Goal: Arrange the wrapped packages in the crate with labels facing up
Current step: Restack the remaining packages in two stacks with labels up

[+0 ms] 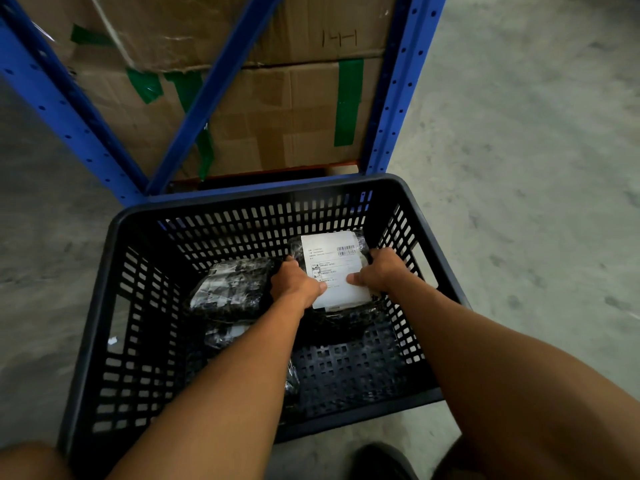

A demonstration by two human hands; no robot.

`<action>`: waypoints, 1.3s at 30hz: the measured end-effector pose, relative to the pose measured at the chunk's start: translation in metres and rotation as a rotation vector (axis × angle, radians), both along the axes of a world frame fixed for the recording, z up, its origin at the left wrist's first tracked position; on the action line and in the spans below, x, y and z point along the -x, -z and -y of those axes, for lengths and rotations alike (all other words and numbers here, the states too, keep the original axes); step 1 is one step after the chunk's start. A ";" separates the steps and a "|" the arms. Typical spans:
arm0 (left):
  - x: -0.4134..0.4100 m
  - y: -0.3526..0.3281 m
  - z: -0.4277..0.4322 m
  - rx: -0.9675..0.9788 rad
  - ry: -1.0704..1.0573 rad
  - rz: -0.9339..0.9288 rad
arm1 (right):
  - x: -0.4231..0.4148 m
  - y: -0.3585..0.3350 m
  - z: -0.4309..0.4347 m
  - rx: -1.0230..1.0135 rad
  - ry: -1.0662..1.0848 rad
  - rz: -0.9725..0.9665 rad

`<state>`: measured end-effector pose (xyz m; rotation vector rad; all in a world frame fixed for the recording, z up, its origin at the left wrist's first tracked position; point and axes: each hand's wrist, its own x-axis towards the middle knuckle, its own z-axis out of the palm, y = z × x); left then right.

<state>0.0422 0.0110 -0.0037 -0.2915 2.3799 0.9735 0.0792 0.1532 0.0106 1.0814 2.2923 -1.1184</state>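
Observation:
A dark slotted plastic crate (114, 341) stands on the floor in front of me. At its far right lies a black wrapped package with a white label (334, 261) facing up. My left hand (294, 284) grips that package's left edge and my right hand (379, 270) grips its right edge, thumbs on the label. To the left lies a second wrapped package (232, 287) in clear shiny film. A third package (225, 334) shows partly beneath it, and my left forearm hides more wrapped film near the crate's front.
A blue metal shelf rack (394, 98) stands just behind the crate, holding taped cardboard boxes (277, 109). Concrete floor (536, 168) spreads to the right and left. The crate's near right floor (349, 368) is bare grid. A dark shoe (381, 462) is at the bottom.

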 end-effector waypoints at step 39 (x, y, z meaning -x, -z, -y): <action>0.029 0.042 0.156 -0.264 -0.700 0.234 | 0.040 0.059 0.180 0.286 0.156 0.130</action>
